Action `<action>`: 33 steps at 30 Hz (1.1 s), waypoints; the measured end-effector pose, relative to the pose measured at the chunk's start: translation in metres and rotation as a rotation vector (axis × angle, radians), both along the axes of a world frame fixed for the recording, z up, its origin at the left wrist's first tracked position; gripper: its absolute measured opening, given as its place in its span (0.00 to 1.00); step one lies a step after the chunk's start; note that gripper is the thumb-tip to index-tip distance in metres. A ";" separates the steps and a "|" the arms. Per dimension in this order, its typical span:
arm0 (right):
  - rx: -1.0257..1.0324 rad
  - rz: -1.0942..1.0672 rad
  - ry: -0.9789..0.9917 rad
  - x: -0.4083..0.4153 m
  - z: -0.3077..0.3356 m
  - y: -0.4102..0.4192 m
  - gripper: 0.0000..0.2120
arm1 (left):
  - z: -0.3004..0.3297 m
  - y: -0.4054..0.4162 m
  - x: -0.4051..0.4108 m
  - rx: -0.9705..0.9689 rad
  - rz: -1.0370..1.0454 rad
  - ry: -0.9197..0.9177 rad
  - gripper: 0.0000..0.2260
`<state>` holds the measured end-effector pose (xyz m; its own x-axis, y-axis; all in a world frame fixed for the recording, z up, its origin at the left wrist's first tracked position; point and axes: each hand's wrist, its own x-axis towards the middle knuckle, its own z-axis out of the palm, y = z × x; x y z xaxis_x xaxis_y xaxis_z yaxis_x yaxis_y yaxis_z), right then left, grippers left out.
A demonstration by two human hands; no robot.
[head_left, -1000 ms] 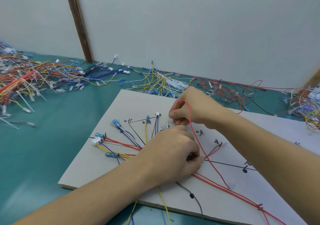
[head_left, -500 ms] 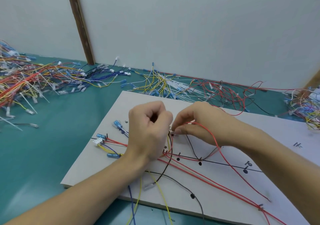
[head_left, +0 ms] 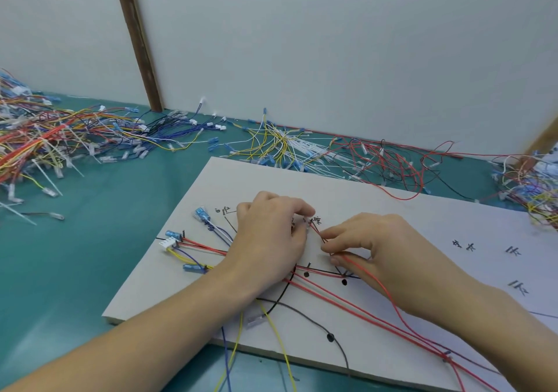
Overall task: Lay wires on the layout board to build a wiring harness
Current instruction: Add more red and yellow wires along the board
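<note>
A pale layout board (head_left: 199,277) with black lines and handwritten marks lies on the green table. Laid wires fan out on its left, ending in blue terminals (head_left: 201,214) and a white connector (head_left: 169,243). My left hand (head_left: 268,240) lies curled over the wire bundle in the board's middle, its fingertips pinching the end of a thin red wire (head_left: 374,283). My right hand (head_left: 377,249) is just to the right and pinches the same red wire a little further along. From there the wire trails down to the right.
Loose wire heaps lie on the table: a big mixed pile (head_left: 45,144) at left, yellow and white ones (head_left: 280,144) behind the board, red ones (head_left: 386,159) further right, more at the right edge (head_left: 537,192). Yellow and blue wires (head_left: 232,358) hang over the board's near edge.
My left hand rose from the bundle near the board's middle and moved up toward the wire's end. My right hand slid right and down along the red wire, pulling it straighter.
</note>
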<state>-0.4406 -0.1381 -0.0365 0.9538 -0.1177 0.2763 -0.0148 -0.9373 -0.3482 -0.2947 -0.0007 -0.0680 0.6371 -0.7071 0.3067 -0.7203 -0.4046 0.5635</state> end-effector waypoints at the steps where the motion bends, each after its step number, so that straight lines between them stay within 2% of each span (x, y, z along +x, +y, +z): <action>1: -0.029 0.018 0.001 -0.005 0.004 0.006 0.06 | 0.000 0.000 0.000 0.008 0.002 -0.005 0.09; 9: -0.090 -0.043 0.051 -0.044 0.018 0.051 0.06 | -0.004 0.000 0.001 -0.009 -0.017 -0.018 0.09; 12: 0.044 -0.117 0.042 -0.053 0.017 0.062 0.08 | -0.005 0.000 0.003 -0.008 -0.021 -0.019 0.09; 15: 0.375 -0.240 -0.025 -0.062 0.023 0.070 0.11 | -0.006 -0.001 0.004 0.013 -0.020 -0.020 0.09; 17: 0.758 -0.300 0.082 -0.067 0.030 0.073 0.21 | -0.006 -0.002 0.003 0.030 -0.022 -0.031 0.09; 19: 1.144 -0.346 0.190 -0.072 0.032 0.071 0.25 | -0.007 -0.003 0.003 0.029 -0.027 -0.035 0.09; 20: 1.299 -0.362 0.214 -0.072 0.035 0.071 0.22 | -0.007 -0.003 0.004 0.028 -0.031 -0.034 0.09; 22: 1.502 -0.310 0.210 -0.070 0.038 0.071 0.09 | -0.008 -0.003 0.005 0.040 -0.042 -0.045 0.09; 26: 1.378 -0.344 0.167 -0.075 0.031 0.064 0.16 | -0.008 -0.004 0.004 0.047 -0.038 -0.068 0.08; 30: 1.287 -0.412 0.078 -0.077 0.025 0.059 0.13 | -0.004 -0.005 0.003 0.053 -0.025 -0.067 0.09; 33: 1.195 -0.457 0.052 -0.081 0.020 0.057 0.20 | 0.003 -0.005 0.005 0.103 -0.027 -0.064 0.10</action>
